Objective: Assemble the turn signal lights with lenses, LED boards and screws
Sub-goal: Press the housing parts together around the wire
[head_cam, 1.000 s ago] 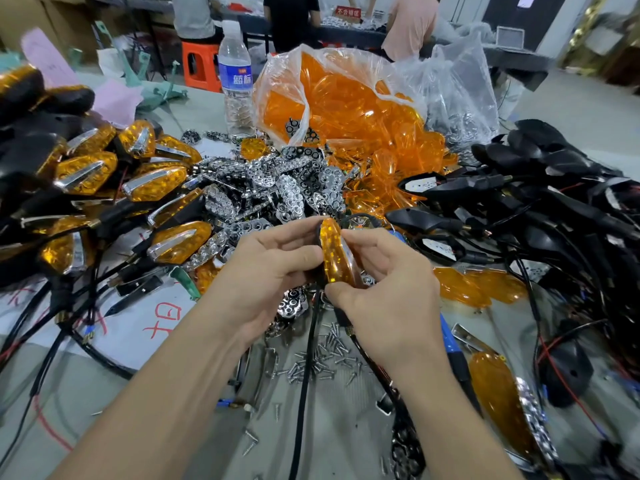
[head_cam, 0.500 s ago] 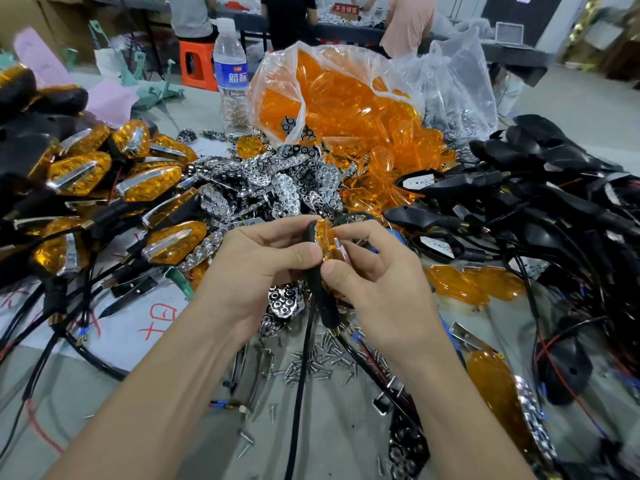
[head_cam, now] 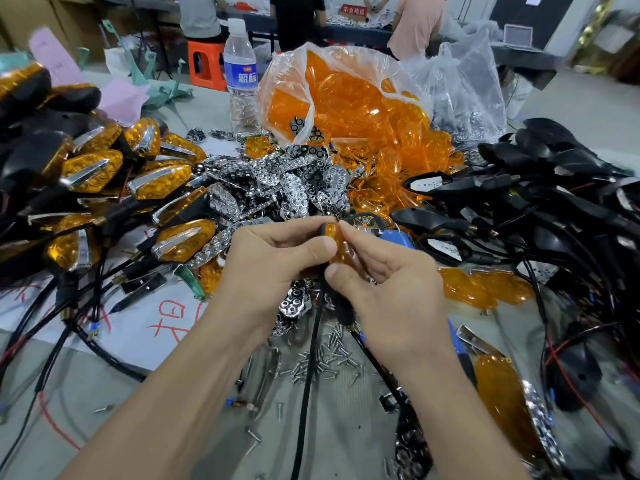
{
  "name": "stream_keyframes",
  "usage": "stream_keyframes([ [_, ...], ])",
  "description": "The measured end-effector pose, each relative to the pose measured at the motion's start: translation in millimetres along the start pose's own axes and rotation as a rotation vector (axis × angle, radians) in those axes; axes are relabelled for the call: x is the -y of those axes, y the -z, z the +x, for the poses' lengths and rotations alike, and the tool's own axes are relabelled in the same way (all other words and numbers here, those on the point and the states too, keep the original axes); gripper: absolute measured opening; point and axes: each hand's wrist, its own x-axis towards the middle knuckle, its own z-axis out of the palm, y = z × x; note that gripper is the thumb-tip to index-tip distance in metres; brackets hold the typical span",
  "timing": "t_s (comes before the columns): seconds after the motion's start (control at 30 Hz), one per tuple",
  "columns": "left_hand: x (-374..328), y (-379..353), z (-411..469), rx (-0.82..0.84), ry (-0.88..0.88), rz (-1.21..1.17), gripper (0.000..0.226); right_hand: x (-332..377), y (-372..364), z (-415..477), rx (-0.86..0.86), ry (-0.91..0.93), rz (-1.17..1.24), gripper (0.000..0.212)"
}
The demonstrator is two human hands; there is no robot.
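Note:
Both my hands hold one turn signal light (head_cam: 341, 245) at the table's centre: an amber lens on a black housing, with its black wire hanging down toward me. My left hand (head_cam: 273, 261) grips it from the left, thumb pressed on the lens. My right hand (head_cam: 388, 282) pinches it from the right, forefinger on the top edge. Most of the housing is hidden by my fingers. Loose screws (head_cam: 325, 362) lie under my hands. Chrome reflector pieces (head_cam: 294, 188) are heaped behind.
Finished amber lights (head_cam: 104, 174) pile up at the left, black housings with wires (head_cam: 554, 195) at the right. A clear bag of amber lenses (head_cam: 353, 98) and a water bottle (head_cam: 240, 81) stand at the back. Loose lenses (head_cam: 485, 289) lie at right. People stand beyond the table.
The light has turned in my hands, so less of the amber lens faces me. My left thumb now lies across the lens, and both hands have shifted slightly up the table.

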Motion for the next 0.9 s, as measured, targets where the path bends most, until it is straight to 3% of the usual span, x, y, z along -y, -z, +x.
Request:
stream_keyframes([
  [0.1,5.7,-4.2,-1.8,-0.01,0.001,0.038,0.023,-4.3,-15.1,-9.6,-0.128,0.071,-0.304,0.05],
  [0.17,8.7,-7.1,-1.7,-0.019,-0.002,0.064,0.021,-4.5,-18.8,-12.5,-0.113,0.126,-0.393,0.051],
  [0.27,5.6,-5.3,2.6,-0.057,0.056,-0.029,0.019,-0.7,0.6,0.6,0.011,0.003,-0.089,0.048],
  [0.33,1.6,-2.6,3.5,0.025,0.101,-0.106,0.019,-0.2,17.3,8.0,0.063,-0.165,0.105,0.049],
  [0.47,-3.8,1.0,2.9,0.119,0.088,-0.158,0.017,0.3,18.0,6.5,0.338,-0.223,0.212,0.035],
  [0.57,-5.5,7.4,4.4,0.087,0.062,-0.011,0.02,-1.6,15.1,6.1,0.231,-0.103,0.106,0.024],
  [0.63,-4.7,12.4,5.9,0.068,0.066,0.131,0.025,-4.1,14.1,5.6,0.173,-0.04,0.027,0.032],
  [0.7,-2.7,14.8,6.3,0.053,0.078,0.148,0.026,-5.2,11.7,3.7,0.147,-0.005,-0.006,0.037],
  [0.9,0.0,16.3,8.0,-0.006,0.07,0.12,0.02,-4.9,6.0,-0.6,0.104,0.062,-0.108,0.025],
])
